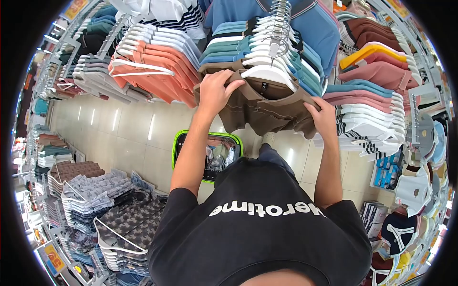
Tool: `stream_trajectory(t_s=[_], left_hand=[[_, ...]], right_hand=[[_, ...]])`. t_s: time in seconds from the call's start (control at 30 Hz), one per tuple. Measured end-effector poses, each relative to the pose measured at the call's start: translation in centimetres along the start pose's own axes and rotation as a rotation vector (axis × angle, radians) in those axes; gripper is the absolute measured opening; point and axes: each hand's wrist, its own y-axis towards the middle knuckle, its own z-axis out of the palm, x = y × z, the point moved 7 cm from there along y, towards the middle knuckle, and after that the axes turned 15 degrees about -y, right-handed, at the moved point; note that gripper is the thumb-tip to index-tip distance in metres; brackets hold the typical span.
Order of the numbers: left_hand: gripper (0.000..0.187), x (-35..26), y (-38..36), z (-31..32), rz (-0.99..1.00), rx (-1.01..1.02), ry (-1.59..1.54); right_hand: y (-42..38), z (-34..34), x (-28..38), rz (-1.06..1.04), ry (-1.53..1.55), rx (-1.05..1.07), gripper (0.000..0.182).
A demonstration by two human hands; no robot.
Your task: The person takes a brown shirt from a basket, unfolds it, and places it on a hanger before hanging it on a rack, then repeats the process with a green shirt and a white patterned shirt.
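A brown polo shirt (pixel 272 112) hangs from a white hanger (pixel 270 75) at the front of a rail of shirts. My left hand (pixel 218 91) pinches its left shoulder, thumb on the front of the cloth. With fingers closed, my right hand (pixel 323 117) grips the right shoulder. Between the two hands the collar sags around the hanger, a dark label showing inside the neck. Close behind it hang teal, blue and white shirts (pixel 229 47) on white hangers.
Orange shirts (pixel 148 71) hang to the left; pink shirts (pixel 377 71) and striped white shirts (pixel 367 126) hang to the right. A black basket with a green rim (pixel 175 148) stands on the tiled floor (pixel 129 124). Patterned garments (pixel 133 221) hang at lower left.
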Motion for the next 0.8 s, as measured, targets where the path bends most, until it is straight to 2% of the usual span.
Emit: stream_trajectory(t_s=[0.13, 0.2, 0.27, 0.37, 0.4, 0.47, 0.5, 0.53, 0.6, 0.63, 0.67, 0.73, 0.8], left_hand=[[0.035, 1.9, -0.6, 1.0, -0.035, 0.036, -0.024], [0.036, 2.4, -0.6, 0.7, -0.068, 0.049, -0.02], [0.037, 3.1, -0.9, 0.2, -0.102, 0.061, -0.017], [0.04, 7.4, -2.8, -1.3, -0.32, -0.032, -0.11], [0.04, 9.1, -4.1, -1.4, -0.321, -0.03, -0.112], [0.041, 13.0, -6.7, -1.1, -0.605, 0.021, -0.513], [0.032, 14.3, -8.0, -1.1, -0.762, 0.101, -0.604], [0.032, 15.2, -8.6, -1.7, -0.763, 0.103, -0.606], [0.024, 16.9, -10.2, -1.8, -0.822, 0.098, -0.718], [0.02, 16.9, -10.3, -2.4, -0.795, 0.02, -0.673], [0.02, 17.3, -10.7, -2.0, -0.797, 0.023, -0.676], [0.023, 18.1, -11.6, -1.6, -0.836, -0.08, -0.792], [0.025, 14.6, -11.3, -0.6, -0.838, -0.046, -0.782]], right_hand=[[0.2, 1.0, -1.0, -0.066, -0.006, -0.065, 0.025], [-0.1, 1.3, -1.8, 0.055, 0.036, 0.018, 0.025], [-0.4, 1.2, -3.2, 0.073, 0.017, 0.016, 0.025], [-1.2, 1.5, -6.4, 0.124, 0.032, 0.061, 0.026], [-1.6, 2.0, -7.7, 0.158, 0.068, 0.113, 0.026], [-2.3, 3.0, -10.0, 0.169, 0.09, 0.151, 0.025], [-2.6, 3.5, -11.1, 0.177, 0.112, 0.191, 0.024], [-2.6, 3.2, -11.4, 0.18, 0.111, 0.191, 0.024], [-2.7, 1.9, -12.9, 0.371, 0.075, 0.102, 0.022], [-2.6, 2.3, -14.7, 0.343, 0.009, 0.107, 0.021], [-2.7, 2.6, -15.0, 0.347, 0.007, 0.108, 0.021], [-2.8, 2.7, -14.8, 0.316, -0.029, 0.022, 0.024], [-3.6, 4.3, -13.9, 0.34, 0.089, 0.033, 0.027]])
